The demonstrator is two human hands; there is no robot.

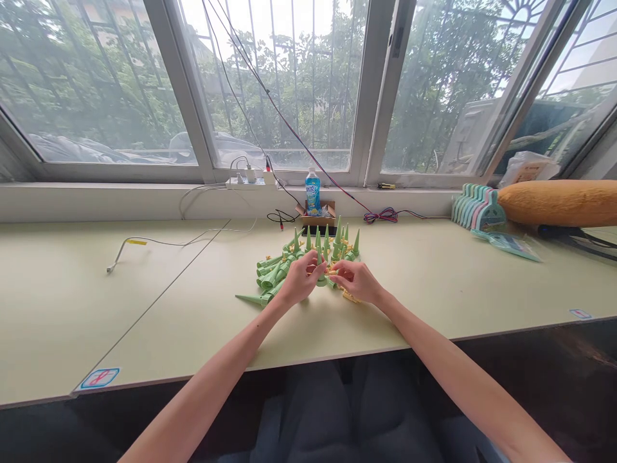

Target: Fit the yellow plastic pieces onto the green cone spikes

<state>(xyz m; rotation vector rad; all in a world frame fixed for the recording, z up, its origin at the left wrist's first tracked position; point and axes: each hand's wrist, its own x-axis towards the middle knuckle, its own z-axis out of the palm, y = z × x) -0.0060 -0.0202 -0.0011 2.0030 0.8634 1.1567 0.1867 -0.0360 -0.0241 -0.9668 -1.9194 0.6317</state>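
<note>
My left hand (303,276) is closed around a green cone-shaped piece (319,247) that points upward. Close beside it, my right hand (354,279) pinches a small yellow piece (331,272) against the side of the green one. Behind both hands stand several upright green cones (339,233). More green pieces (274,275) lie on their sides to the left of my left hand, one with its long tip (248,298) pointing left. Small yellow parts (350,296) rest on the table under my right hand.
On the pale table (193,321), a small cardboard box (328,218) and a blue-labelled bottle (313,191) stand behind the cones. Coiled cables (382,215), a power strip (250,182), pastel dustpan-like items (477,209) and a long orange cushion (559,202) are farther back.
</note>
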